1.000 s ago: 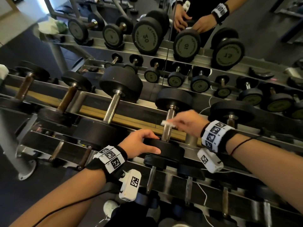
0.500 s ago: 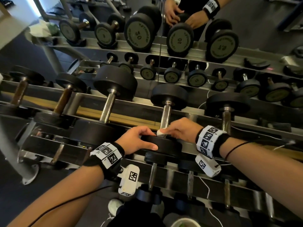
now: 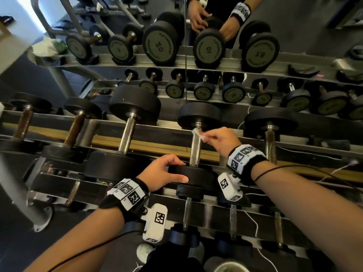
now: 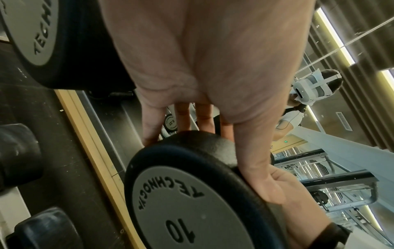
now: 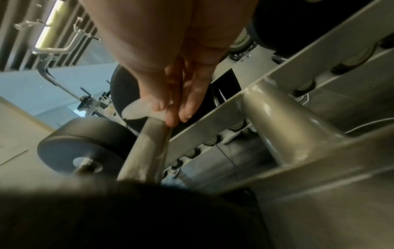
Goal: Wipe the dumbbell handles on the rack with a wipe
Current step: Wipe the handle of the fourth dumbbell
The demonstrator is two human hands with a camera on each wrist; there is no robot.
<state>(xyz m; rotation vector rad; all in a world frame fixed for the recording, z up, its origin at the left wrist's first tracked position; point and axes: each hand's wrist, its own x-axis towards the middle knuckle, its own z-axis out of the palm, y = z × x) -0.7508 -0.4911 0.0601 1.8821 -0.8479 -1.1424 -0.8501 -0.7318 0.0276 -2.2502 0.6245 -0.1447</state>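
Note:
A black dumbbell with a steel handle [image 3: 195, 148] lies across the rack's top tier, in the middle of the head view. My right hand [image 3: 216, 137] pinches a small white wipe [image 3: 198, 133] against the far end of that handle, next to the far head [image 3: 199, 115]. In the right wrist view the wipe [image 5: 141, 110] sits under my fingertips on top of the handle [image 5: 147, 151]. My left hand [image 3: 165, 172] grips the rim of the near head [image 3: 193, 176]; the left wrist view shows the thumb and fingers curled over that head, marked 10 [image 4: 192, 202].
More dumbbells lie on the same tier to the left [image 3: 127, 134] and right [image 3: 270, 134]. Smaller ones sit on the tier below [image 3: 186, 216]. A mirror behind the rack reflects the dumbbells and both hands [image 3: 208, 16]. A crumpled white cloth [image 3: 44, 47] shows at upper left.
My right hand slid the wipe down to the near end of the handle, then back up to its far end. The left hand has stayed on the near head.

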